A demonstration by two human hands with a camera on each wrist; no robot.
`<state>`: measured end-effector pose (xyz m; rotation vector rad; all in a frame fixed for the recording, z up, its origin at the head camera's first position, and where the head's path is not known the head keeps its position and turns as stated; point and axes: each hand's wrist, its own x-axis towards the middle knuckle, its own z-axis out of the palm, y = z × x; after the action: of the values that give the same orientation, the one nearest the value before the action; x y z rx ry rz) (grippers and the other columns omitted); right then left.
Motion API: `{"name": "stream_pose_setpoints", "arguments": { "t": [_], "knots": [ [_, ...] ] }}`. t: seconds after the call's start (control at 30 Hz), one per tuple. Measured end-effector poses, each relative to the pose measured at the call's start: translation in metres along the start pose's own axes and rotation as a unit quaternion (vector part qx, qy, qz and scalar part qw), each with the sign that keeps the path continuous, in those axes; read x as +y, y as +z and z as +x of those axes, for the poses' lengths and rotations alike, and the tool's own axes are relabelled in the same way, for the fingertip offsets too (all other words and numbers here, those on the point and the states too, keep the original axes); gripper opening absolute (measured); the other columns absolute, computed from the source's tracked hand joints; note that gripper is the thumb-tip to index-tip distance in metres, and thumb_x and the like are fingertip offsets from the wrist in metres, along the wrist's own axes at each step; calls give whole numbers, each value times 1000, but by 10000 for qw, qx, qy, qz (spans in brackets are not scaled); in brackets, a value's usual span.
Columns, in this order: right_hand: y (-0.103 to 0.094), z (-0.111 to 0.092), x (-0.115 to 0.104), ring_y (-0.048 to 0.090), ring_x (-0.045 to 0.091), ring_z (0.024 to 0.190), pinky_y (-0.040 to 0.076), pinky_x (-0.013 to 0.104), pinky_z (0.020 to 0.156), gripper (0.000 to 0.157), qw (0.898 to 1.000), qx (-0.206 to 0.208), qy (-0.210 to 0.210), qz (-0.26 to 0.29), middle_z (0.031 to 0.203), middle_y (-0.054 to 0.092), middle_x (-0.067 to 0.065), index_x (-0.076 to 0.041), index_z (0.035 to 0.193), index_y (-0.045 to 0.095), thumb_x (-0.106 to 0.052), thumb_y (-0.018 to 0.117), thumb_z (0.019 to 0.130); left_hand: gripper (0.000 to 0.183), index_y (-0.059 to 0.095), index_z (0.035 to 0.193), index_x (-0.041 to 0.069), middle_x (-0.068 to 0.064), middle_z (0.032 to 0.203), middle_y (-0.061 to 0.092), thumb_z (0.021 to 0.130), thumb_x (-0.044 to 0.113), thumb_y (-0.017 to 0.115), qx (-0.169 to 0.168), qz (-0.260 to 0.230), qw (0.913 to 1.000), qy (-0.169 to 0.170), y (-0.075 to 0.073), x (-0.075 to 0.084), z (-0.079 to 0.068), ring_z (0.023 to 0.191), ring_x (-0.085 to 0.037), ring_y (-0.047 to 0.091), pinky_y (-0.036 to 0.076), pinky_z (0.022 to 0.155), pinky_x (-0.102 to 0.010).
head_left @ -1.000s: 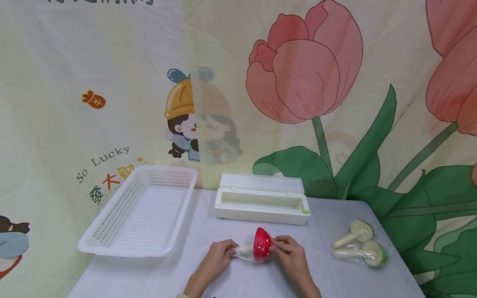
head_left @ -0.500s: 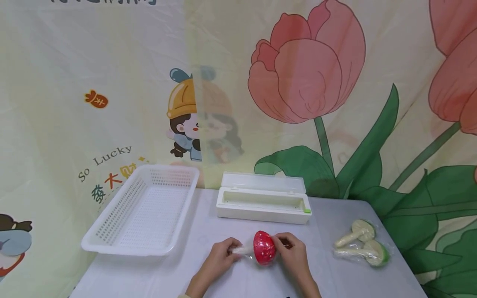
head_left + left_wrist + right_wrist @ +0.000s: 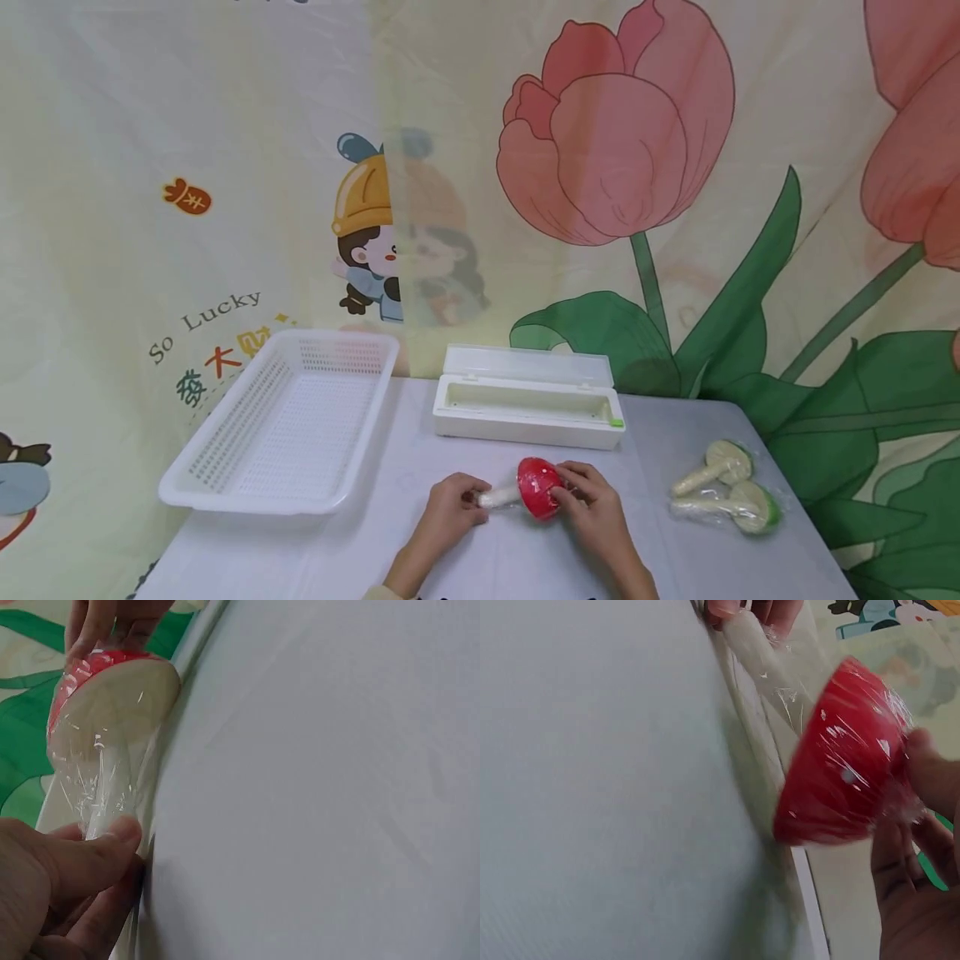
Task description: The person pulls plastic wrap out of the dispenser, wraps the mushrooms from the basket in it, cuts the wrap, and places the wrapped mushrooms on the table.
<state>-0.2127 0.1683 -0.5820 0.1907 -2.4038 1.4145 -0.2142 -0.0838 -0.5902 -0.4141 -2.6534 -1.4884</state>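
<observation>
A toy mushroom (image 3: pixel 538 488), with a red white-dotted cap and pale stem, is wrapped in clear plastic. It lies sideways between my hands, stem to the left. My left hand (image 3: pixel 452 510) pinches the stem's end; in the left wrist view, the thumb and fingers (image 3: pixel 124 831) close on it over the crinkled wrap. My right hand (image 3: pixel 596 510) holds the cap's top, and the right wrist view has its thumb and fingers at the gathered wrap (image 3: pixel 901 808) there. The cap's pale underside (image 3: pixel 120 705) faces my left hand.
A white perforated basket (image 3: pixel 345 467) stands at the left of the white-covered table (image 3: pixel 420 575). Behind my hands is a long white box (image 3: pixel 525 429) with its lid (image 3: pixel 528 365) raised. Two wrapped green-capped mushrooms (image 3: pixel 731 492) lie at the right. A printed curtain hangs behind.
The mushroom has shifted slightly right and its cap has turned and tilted. Both hands have moved a little up and right with it, and my right fingers have changed position on the cap.
</observation>
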Motion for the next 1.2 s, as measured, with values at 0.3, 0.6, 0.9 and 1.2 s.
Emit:
{"name": "stream_pose_setpoints", "arguments": {
  "t": [0.3,0.6,0.9,1.2],
  "knots": [
    [-23,9,26,61,-3,91,52,7,75,19,9935,1132,78,74,103,73,8,-4,104,81,1,80,86,25,79,92,2,-1,76,73,69,-7,88,-225,-55,9997,49,42,20,26,67,3,57,51,60,-17],
    [-67,18,36,62,-9,98,53,8,80,26,9970,748,-138,126,106,74,21,3,104,77,18,72,83,20,79,96,-1,-6,81,75,78,-11,79,-365,149,9985,388,65,37,46,70,2,59,51,62,-16],
    [-106,30,44,70,8,89,59,21,75,21,9942,-2,303,-1028,103,76,11,-7,104,79,5,78,86,18,79,94,0,-5,79,73,79,-9,80,-573,-16,9972,473,87,44,57,68,4,57,49,61,-15],
    [-138,45,59,63,-4,85,57,19,72,13,9897,-167,211,-1408,100,77,12,-5,103,78,-1,76,91,17,80,96,2,-2,79,72,82,-6,80,-979,14,9945,368,114,63,73,66,4,53,47,59,-15]
  ]
}}
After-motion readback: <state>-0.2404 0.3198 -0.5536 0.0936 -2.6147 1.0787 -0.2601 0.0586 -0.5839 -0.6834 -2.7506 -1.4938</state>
